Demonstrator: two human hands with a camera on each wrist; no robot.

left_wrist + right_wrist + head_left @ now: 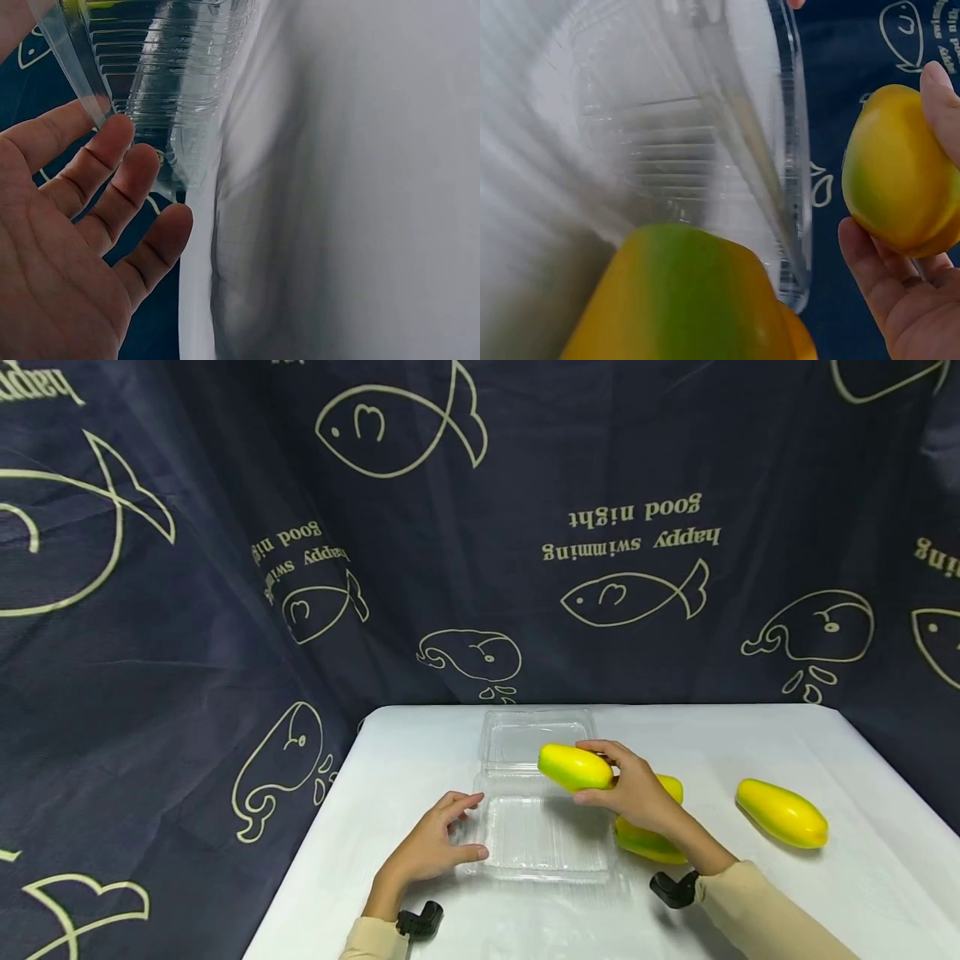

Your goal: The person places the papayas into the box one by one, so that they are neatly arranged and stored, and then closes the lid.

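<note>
My right hand (637, 789) grips a yellow papaya with a green patch (570, 767), thumb on one side and fingers on the other. It holds the fruit above the right part of a clear plastic clamshell box (525, 835), whose lid (536, 739) lies folded back. At the box's left edge is my left hand (431, 843), fingers spread and loosely bent. In the left wrist view, its fingertips (112, 139) are close to the clear wall (150, 82); I cannot tell whether they touch. Two more papayas (648, 843) lie right of the box, partly hidden by my right arm.
Another papaya (783, 814) lies apart on the right side of the white-covered table (750, 902). Behind and to the left hangs a dark blue curtain (465, 568) with fish and whale prints. Each wrist wears a small black camera (420, 922).
</note>
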